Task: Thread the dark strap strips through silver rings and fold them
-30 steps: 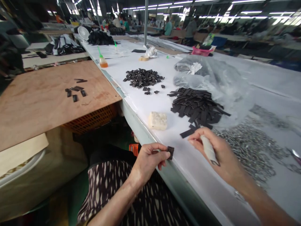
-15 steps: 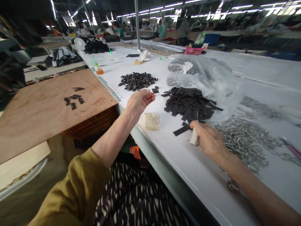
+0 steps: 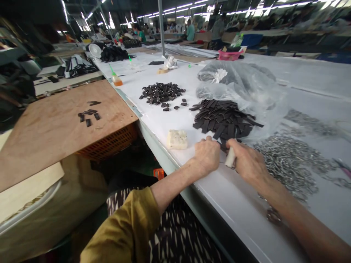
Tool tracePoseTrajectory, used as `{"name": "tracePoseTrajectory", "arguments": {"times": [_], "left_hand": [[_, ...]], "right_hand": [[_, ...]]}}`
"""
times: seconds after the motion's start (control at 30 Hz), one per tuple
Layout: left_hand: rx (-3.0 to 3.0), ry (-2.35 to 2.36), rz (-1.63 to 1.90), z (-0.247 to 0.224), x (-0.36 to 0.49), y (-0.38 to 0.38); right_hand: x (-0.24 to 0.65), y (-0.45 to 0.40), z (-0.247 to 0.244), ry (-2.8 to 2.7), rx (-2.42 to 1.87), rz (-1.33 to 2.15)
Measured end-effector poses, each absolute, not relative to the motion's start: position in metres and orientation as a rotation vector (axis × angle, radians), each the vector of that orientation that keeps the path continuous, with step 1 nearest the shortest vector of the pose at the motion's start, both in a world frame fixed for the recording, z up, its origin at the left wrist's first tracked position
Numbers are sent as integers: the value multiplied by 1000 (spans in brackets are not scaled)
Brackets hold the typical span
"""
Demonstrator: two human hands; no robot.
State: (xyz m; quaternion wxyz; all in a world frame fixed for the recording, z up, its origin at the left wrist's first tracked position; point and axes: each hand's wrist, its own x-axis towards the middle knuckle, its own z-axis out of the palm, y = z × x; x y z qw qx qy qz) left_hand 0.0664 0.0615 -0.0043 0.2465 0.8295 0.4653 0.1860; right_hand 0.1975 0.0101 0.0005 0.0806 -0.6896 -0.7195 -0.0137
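Strips (image 3: 223, 118) beside curled left hand (image 3: 207, 154)

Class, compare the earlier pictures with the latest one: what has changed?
The left hand let go of a small dark ringed piece beside the pile of such pieces, then came back rightwards to the flat black strips; its present hold is hidden. The right hand still holds the pale wrapped handle. The cream block stayed put.
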Motion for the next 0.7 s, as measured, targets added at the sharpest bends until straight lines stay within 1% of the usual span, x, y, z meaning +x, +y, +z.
{"name": "tracePoseTrajectory", "arguments": {"times": [0.3, 0.43, 0.5, 0.53, 0.6, 0.7], "left_hand": [[2154, 1307, 251, 4, 59, 59], [2095, 1301, 264, 3, 41, 46], [2030, 1273, 337, 2, 32, 38], [1949, 1234, 396, 2, 27, 34], [1603, 1094, 546, 3, 19, 26], [1136, 929, 625, 3, 9, 16]], "right_hand": [[200, 8, 1, -2072, -1963, 156], [197, 6, 1, -2034, -1865, 311], [197, 4, 6, -2012, -1830, 391], [198, 4, 9, -1989, -1820, 420], [202, 2, 19, -1904, -1800, 453], [210, -3, 31, -1791, -1778, 460]]}}
